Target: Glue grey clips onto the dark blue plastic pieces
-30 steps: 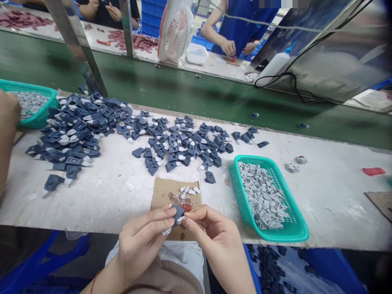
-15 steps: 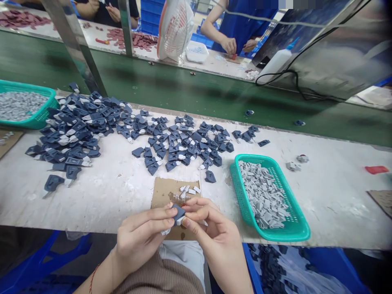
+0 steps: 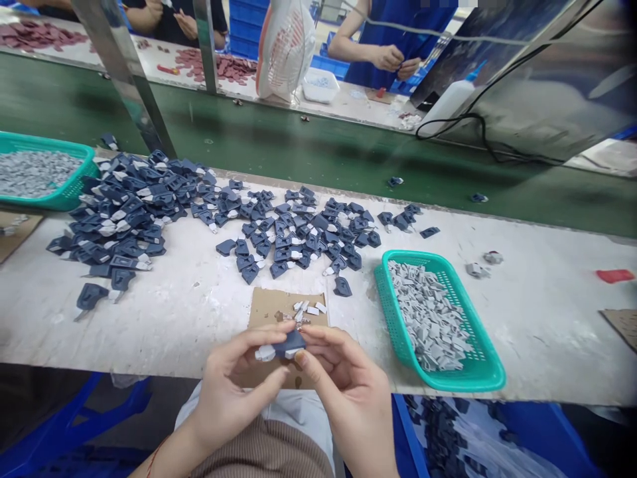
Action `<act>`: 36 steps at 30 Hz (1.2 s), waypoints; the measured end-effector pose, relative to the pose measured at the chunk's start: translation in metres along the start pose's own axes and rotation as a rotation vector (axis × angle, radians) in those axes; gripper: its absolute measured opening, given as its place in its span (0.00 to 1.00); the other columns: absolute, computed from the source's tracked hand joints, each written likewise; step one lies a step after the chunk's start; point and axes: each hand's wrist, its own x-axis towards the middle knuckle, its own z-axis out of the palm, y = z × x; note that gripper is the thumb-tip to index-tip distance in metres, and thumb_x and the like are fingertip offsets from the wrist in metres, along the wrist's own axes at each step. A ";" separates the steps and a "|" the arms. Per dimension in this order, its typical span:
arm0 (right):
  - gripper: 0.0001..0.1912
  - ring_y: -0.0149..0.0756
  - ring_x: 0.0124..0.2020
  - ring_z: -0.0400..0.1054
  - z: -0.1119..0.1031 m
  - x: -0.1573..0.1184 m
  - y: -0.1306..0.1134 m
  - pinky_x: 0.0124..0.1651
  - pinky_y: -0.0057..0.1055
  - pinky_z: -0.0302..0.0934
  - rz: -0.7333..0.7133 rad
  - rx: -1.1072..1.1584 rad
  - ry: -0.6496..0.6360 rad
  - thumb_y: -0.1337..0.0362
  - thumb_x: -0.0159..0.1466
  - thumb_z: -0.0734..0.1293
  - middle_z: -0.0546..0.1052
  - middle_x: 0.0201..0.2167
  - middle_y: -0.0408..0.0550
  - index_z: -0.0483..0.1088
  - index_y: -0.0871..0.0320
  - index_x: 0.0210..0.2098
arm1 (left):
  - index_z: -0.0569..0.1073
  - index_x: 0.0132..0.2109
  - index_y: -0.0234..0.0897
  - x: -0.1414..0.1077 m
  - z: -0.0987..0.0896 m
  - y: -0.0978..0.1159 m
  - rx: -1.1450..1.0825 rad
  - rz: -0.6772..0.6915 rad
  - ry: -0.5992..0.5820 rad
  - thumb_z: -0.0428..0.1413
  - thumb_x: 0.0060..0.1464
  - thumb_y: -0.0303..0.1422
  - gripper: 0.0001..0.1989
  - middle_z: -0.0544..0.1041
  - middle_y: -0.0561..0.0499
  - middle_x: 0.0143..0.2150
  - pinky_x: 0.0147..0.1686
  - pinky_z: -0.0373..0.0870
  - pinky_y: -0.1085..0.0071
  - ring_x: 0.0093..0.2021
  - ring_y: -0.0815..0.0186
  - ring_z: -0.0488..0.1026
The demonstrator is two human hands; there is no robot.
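Blue-and-white part (image 3: 289,343), long axis running left to right.
Right hand (image 3: 348,378) pinches its right end; left hand (image 3: 233,378), thumb parted, curves around the other.

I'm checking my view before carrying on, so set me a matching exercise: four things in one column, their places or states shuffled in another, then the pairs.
Things
1. Dark blue piece with white ends
2. Cardboard in front of the person
3. White bottle
4. Right-hand green basket

Places and states
A. Across the green belt, with a blue tip
B. Filled with pale grey parts
C. Between the left hand and the right hand
D. Under a few small loose white pieces

Pairs: 1-C, 2-D, 3-A, 4-B
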 end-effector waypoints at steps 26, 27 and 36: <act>0.13 0.36 0.33 0.76 -0.003 -0.003 -0.003 0.36 0.30 0.70 -0.265 -0.254 0.038 0.72 0.63 0.70 0.80 0.33 0.46 0.82 0.48 0.42 | 0.78 0.56 0.48 -0.001 0.019 0.004 0.091 -0.008 0.058 0.56 0.60 0.19 0.23 0.81 0.53 0.53 0.56 0.74 0.73 0.54 0.65 0.78; 0.14 0.36 0.33 0.75 -0.003 -0.003 -0.003 0.37 0.30 0.71 -0.270 -0.260 0.044 0.72 0.63 0.70 0.80 0.33 0.46 0.82 0.48 0.43 | 0.78 0.56 0.48 -0.001 0.019 0.004 0.072 -0.027 0.063 0.56 0.60 0.19 0.22 0.82 0.53 0.53 0.56 0.74 0.73 0.54 0.64 0.79; 0.11 0.36 0.33 0.76 -0.009 0.006 0.000 0.34 0.28 0.71 -0.168 -0.181 -0.040 0.69 0.65 0.69 0.79 0.34 0.47 0.82 0.49 0.41 | 0.81 0.51 0.45 0.002 0.021 0.006 -0.040 -0.201 0.099 0.58 0.59 0.22 0.18 0.82 0.50 0.51 0.50 0.77 0.76 0.52 0.62 0.79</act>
